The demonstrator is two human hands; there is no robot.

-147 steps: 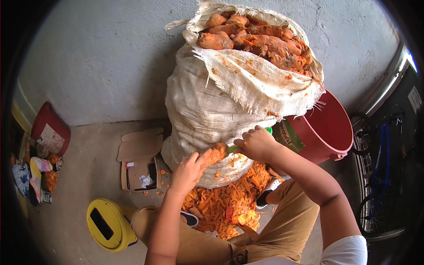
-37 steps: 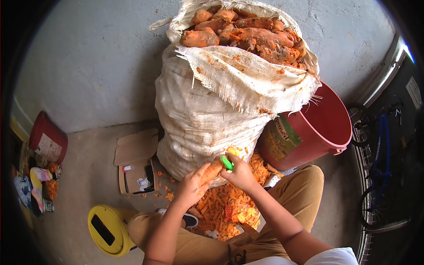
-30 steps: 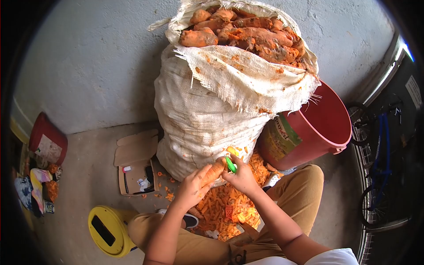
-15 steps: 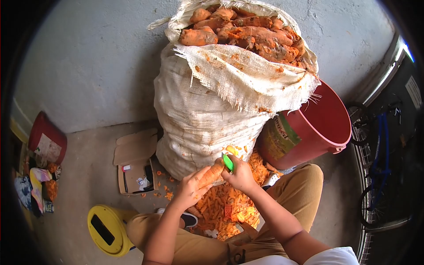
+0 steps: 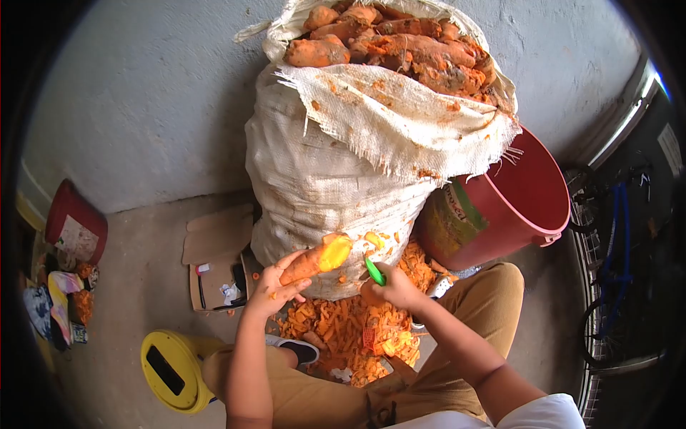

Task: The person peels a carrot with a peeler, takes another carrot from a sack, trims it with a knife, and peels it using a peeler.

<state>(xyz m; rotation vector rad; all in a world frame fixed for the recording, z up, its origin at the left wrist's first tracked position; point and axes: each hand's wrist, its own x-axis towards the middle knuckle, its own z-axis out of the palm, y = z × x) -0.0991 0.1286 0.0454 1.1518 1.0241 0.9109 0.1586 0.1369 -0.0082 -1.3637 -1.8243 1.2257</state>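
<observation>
My left hand [image 5: 275, 292] grips the lower end of a thick orange carrot [image 5: 304, 266], tilted up to the right. The carrot's far end is cut to bright yellow-orange flesh, while brownish skin covers the rest. To the right, my right hand [image 5: 394, 286] is closed round a small green-handled knife [image 5: 374, 272], apart from the carrot. Its blade is hard to make out. Below both hands lies a heap of orange peelings [image 5: 336, 325] on the floor between my legs. Behind them stands a big white woven sack [image 5: 321, 186], full of carrots [image 5: 421, 53].
A red bucket [image 5: 464, 243] leans by the sack's right side. On the left are a cardboard box [image 5: 214, 304] with small items, a yellow-lidded bin [image 5: 153, 390] and a smaller red bucket [image 5: 86, 222]. A blue bicycle [image 5: 620, 243] stands at the far right.
The carrot has moved up and left with my left hand, and its cut end now shows. My right hand with the knife has come away from it, slightly right and down.
</observation>
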